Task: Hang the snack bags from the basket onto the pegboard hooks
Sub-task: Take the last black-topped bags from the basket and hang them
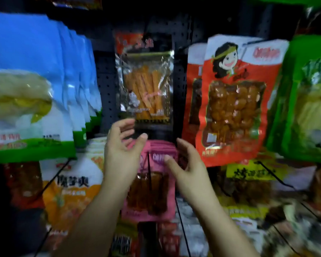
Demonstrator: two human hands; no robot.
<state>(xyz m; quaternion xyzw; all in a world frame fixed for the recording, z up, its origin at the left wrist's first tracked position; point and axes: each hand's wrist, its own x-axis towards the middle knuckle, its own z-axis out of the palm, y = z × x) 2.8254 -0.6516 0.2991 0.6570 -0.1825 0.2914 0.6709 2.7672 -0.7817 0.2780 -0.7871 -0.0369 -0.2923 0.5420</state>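
Clear snack bag (145,86) of orange sticks hanging on the dark pegboard (106,84), left hand (121,151) just below it, right hand (186,164) lower right of it, both hands' fingers spread, holding nothing, pink bags (156,182) under the clear bag

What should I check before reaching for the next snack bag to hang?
1. Left hand free: ok, fingers open, holding nothing.
2. Right hand free: ok, open, holding nothing.
3. Clear bag of orange sticks hangs on the pegboard: ok, upright above both hands.
4. Its hook seated through the hole: cannot tell, top too dark.
5. Pink bags below undisturbed: ok, hanging straight.
6. Basket in reach: cannot tell, not in view.
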